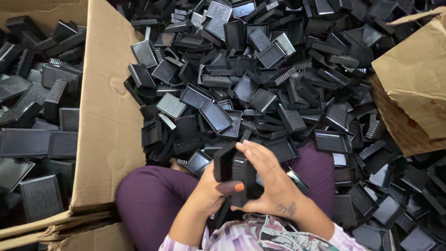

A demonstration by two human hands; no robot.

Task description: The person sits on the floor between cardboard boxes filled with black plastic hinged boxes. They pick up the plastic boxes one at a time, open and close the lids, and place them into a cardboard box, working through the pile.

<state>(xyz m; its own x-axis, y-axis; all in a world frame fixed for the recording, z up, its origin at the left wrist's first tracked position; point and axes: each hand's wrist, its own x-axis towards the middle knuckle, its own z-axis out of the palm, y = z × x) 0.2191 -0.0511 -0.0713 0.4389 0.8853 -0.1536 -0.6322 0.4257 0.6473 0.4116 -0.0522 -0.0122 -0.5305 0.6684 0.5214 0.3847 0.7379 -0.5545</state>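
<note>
**Both hands closed on a stack of black plastic parts, low in the frame**

A small stack of black plastic pieces (233, 173) stands upright just below the middle of the frame, slightly right of centre, held between the two hands. The pieces are flat, rectangular and tray-like, pressed face to face so that their edges show toward the camera.

The left hand (211, 188) grips the stack from the lower left, its thumb laid across the front of the pieces and its fingers hidden behind them. The right hand (269, 179) wraps the stack from the right and above, fingers curled over the top edge, palm against the side. Both hands are closed firmly on the stack; neither is spread wide.

Below the hands, at the bottom edge, a patterned sleeve (251, 237) shows, and purple-clad legs (153, 195) reach from lower left up under the hands.

Around and above the hands lies a large loose heap of black plastic parts (260, 83), filling the middle, top and right of the frame: shallow rectangular trays, lids and ribbed comb-like pieces, tumbled at every angle and spilling over the legs.

At the left a tall cardboard wall (104, 107) rises from the lower left to the top of the frame. Beyond it, at the far left, more black parts (35, 116) lie in a second carton. At the right edge a torn cardboard flap (416, 83) leans over the heap.
</note>
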